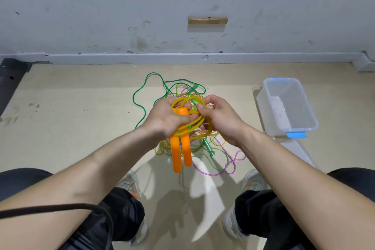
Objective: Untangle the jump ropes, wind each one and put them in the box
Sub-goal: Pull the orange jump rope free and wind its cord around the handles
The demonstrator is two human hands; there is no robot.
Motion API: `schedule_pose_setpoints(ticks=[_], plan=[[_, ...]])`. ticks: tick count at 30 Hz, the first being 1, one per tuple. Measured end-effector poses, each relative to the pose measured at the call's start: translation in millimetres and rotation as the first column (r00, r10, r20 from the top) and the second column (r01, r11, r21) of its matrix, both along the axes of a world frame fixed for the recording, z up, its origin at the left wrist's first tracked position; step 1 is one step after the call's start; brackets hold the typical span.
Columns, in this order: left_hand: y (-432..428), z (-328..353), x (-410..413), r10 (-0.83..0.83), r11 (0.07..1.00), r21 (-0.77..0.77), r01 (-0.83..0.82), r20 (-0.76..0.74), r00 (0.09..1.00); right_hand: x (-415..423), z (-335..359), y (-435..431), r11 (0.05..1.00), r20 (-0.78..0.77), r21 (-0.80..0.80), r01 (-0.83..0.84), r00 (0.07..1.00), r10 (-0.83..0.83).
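My left hand (165,117) grips the two orange handles (180,152) of a yellow jump rope (203,126), which hang down side by side with yellow loops coiled round their tops. My right hand (218,116) pinches a strand of that yellow rope just beside the left hand. Under both hands a tangle lies on the floor: a dark green rope (140,95) looping out to the left, a pink rope (233,163) trailing to the right, and a green handle (209,147). The clear plastic box (292,103) stands empty to the right.
The box's lid (296,148) lies flat beside it, with a blue latch (296,134) on the box's near end. My knees and shoes are at the bottom of the view. A black cable (60,208) crosses my left forearm. A white wall with a skirting board closes off the far side.
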State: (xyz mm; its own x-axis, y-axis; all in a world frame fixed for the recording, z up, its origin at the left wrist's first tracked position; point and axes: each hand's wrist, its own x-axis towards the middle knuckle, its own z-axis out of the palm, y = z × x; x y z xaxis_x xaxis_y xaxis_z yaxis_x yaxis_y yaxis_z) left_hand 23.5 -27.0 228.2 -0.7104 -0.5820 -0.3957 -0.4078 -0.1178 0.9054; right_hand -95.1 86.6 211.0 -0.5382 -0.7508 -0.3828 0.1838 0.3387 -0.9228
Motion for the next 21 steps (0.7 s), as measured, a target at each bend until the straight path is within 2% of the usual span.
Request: schedule_pose_setpoints(ticks=[3,5,7,10,14,15,17,19,21], plan=[[-3,-1,0,-0.016,1.000,0.018,0.015,0.022,1.000,-3,-1,0,0.997,-0.165,0.074,-0.013,0.986,0.025],[-7,0,1,-0.002,0.996,0.092,0.000,0.025,1.000,-5,0,1,0.995,-0.174,0.102,-0.016,0.984,0.034],[-7,3,2,0.032,0.966,0.259,-0.022,-0.032,0.999,-7,1,1,0.997,-0.092,0.076,-0.019,0.995,0.026],[-1,11,4,0.125,0.852,0.521,-0.043,-0.124,0.984,-10,1,2,1.000,0.121,0.000,0.022,0.992,-0.021],[0,12,6,0.149,0.802,0.597,-0.008,-0.187,0.971,-3,-1,4,0.985,0.333,-0.152,0.076,0.943,-0.022],[-2,13,6,0.168,0.788,0.616,-0.010,-0.200,0.965,0,-3,3,0.982,0.327,-0.175,0.065,0.945,-0.004],[-5,15,5,0.215,0.761,0.648,-0.031,-0.207,0.954,5,-8,1,0.986,0.209,-0.158,0.046,0.978,-0.012],[-9,15,5,0.234,0.763,0.644,-0.045,-0.212,0.949,9,-8,-1,0.988,0.070,-0.149,0.049,0.997,-0.039],[-13,15,6,0.242,0.771,0.635,-0.048,-0.222,0.945,11,-2,-1,0.983,0.018,-0.180,0.047,0.999,-0.045]])
